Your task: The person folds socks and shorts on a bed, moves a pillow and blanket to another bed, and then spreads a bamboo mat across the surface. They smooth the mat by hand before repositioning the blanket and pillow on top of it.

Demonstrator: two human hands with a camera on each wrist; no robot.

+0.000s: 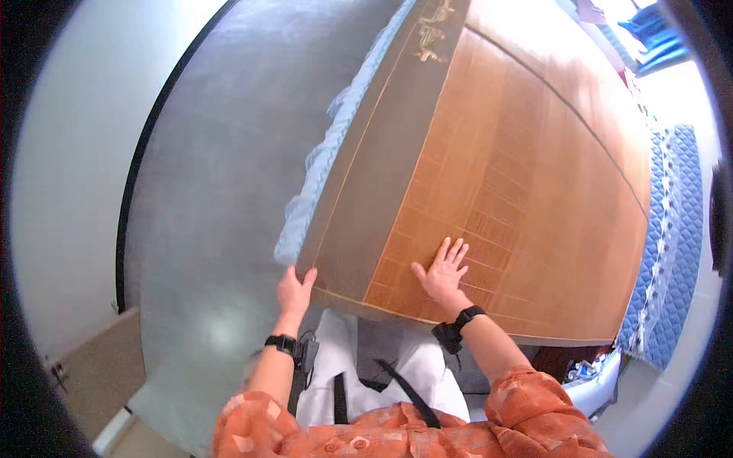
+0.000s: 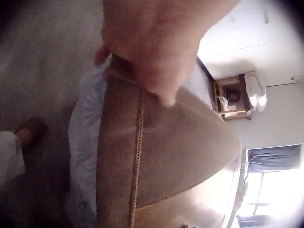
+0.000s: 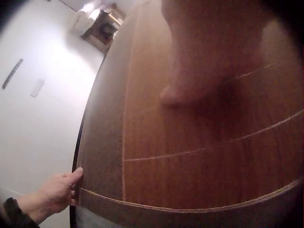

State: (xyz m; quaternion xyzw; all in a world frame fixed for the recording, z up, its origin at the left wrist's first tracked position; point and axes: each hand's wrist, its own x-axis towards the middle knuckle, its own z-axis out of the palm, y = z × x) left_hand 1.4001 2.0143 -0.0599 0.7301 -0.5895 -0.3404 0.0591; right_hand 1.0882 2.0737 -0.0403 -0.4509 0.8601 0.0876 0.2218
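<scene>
A brown bamboo sleeping mat (image 1: 527,191) with a wide grey-brown cloth border (image 1: 363,206) covers the bed. At the near left corner my left hand (image 1: 294,294) pinches the border, thumb on top and the other fingers partly hidden beneath, as the right wrist view also shows. My right hand (image 1: 443,278) lies flat on the woven part near the front edge, fingers spread. Along the left side, a light blue ruffled cloth (image 1: 317,183) sticks out from under the border. In the left wrist view, the border's stitched seam (image 2: 137,156) runs away from the left hand (image 2: 147,52).
Grey floor (image 1: 221,153) stretches left of the bed to a white wall (image 1: 69,183). Blue quilted bedding (image 1: 679,244) is at the right side. A wooden shelf (image 2: 232,97) stands by the wall, and a dark curtain (image 2: 275,159) hangs at a bright window.
</scene>
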